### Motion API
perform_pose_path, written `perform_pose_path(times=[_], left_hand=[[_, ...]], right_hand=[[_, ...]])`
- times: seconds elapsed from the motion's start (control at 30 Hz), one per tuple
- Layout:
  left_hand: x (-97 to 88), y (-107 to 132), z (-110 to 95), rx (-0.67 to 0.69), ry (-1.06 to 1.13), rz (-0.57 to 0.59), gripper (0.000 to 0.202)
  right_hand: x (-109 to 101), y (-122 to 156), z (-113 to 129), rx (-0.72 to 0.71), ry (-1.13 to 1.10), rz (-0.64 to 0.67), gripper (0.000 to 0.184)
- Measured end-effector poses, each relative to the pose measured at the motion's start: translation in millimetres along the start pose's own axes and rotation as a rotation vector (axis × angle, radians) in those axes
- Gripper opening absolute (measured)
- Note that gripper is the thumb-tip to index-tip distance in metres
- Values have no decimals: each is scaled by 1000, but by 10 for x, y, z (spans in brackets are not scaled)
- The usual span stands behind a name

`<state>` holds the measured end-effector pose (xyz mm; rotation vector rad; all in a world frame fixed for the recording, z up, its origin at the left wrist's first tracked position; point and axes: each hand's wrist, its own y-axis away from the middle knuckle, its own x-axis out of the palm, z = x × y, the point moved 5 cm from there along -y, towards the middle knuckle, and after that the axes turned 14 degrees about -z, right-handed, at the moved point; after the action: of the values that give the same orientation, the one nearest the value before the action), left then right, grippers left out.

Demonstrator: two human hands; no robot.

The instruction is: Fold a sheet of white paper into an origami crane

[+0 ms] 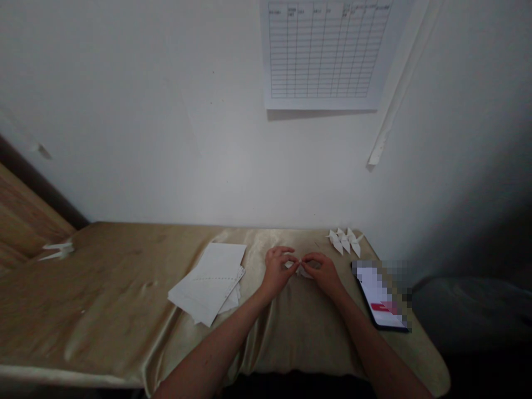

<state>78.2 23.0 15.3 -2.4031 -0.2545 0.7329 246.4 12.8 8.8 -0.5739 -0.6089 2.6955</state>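
Observation:
Between my two hands is a small piece of folded white paper, partly covered by the fingers. My left hand pinches its left side between thumb and forefinger, with the other fingers curled loosely. Opposite it, my right hand grips the paper's upper right side with thumb and forefinger. The fingertips nearly meet at the top of the paper. Its exact shape is too small and hidden to tell. Beyond the right hand, several folded paper cranes stand in a row near the table's back right corner.
A fanned stack of white paper sheets lies left of my hands. At right lies a phone with its screen lit. White scissors rest far left on the gold tablecloth. A printed chart hangs on the wall behind.

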Motion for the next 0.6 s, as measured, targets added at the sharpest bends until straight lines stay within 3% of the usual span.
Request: perform_pose_path(times=[0.6], left_hand=[[-4,-6,9,9,1,13,4]], right_hand=[[-22,27,97,-98,106,-33,7]])
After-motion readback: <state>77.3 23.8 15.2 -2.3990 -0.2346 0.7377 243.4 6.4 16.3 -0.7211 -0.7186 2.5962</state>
